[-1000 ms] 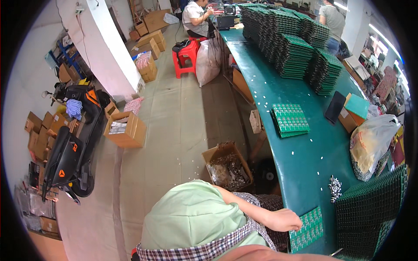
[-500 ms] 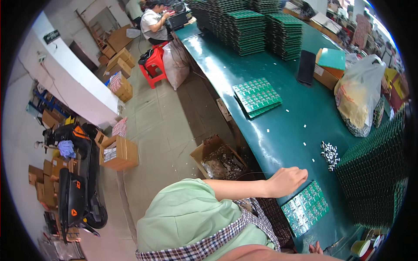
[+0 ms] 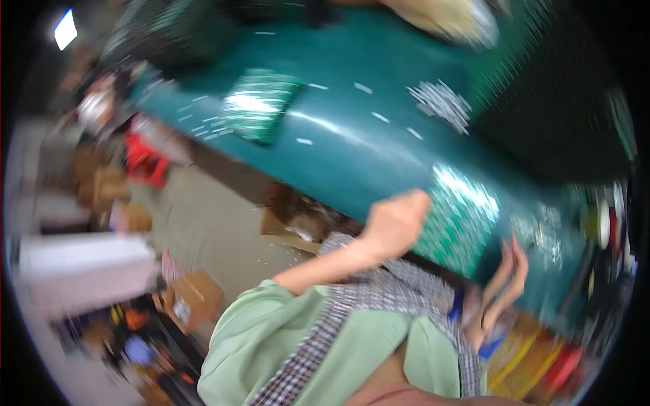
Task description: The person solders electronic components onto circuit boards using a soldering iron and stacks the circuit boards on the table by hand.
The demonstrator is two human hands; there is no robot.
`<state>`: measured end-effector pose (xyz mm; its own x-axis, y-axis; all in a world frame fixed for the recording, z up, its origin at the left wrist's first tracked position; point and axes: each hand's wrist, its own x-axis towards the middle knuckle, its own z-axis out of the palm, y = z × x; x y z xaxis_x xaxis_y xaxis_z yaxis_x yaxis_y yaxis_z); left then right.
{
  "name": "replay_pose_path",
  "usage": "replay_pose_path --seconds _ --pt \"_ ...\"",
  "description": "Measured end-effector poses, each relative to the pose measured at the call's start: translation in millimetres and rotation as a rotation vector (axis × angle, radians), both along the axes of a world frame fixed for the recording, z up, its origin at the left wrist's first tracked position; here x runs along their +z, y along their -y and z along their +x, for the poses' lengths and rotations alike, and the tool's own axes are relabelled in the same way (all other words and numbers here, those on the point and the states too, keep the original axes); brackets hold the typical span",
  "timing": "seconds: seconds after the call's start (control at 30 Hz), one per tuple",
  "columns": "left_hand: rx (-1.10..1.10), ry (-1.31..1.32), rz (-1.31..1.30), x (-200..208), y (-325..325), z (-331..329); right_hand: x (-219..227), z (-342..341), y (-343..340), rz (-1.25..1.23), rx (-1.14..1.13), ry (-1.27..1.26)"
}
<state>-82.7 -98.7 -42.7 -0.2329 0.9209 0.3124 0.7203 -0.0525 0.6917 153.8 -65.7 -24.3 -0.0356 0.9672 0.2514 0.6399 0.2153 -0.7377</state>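
A green circuit board panel (image 3: 457, 223) lies on the green tabletop (image 3: 352, 155) in front of me, blurred and glinting. My left hand (image 3: 398, 222) is at the panel's left edge, fingers curled closed; whatever they may hold is hidden. On the panel's other side my right hand (image 3: 506, 274) has its fingers stretched out, with nothing visible in them. A smeared patch of small pale bits (image 3: 542, 233) lies on the table beyond that hand. Farther back is a heap of small silvery-white parts (image 3: 440, 106).
A tall dark stack of boards (image 3: 555, 115) rises at the right. More green panels (image 3: 261, 105) lie farther left, with loose white pieces between. A cardboard box (image 3: 291, 227) stands on the floor by the table edge. A cup (image 3: 599, 227) is at far right.
My view has swung toward the right, smearing the picture. My right hand, barely visible before at the bottom edge, now shows beside the panel. My left hand remains closed near the panel's left edge.
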Motion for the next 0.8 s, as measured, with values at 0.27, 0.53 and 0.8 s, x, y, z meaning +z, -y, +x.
replay_pose_path --seconds 0.27,0.53,0.8 --pt "-0.122 -0.112 0.084 -3.1 -11.8 10.5 -24.2 31.7 -4.2 0.166 0.037 -0.383" --pt "-0.049 -0.105 0.072 20.9 -7.9 -9.1 -2.5 26.6 27.4 0.105 -0.055 -0.672" --pt "-0.074 -0.206 0.113 41.7 -35.3 -1.0 24.1 1.7 18.8 0.021 0.139 -0.51"
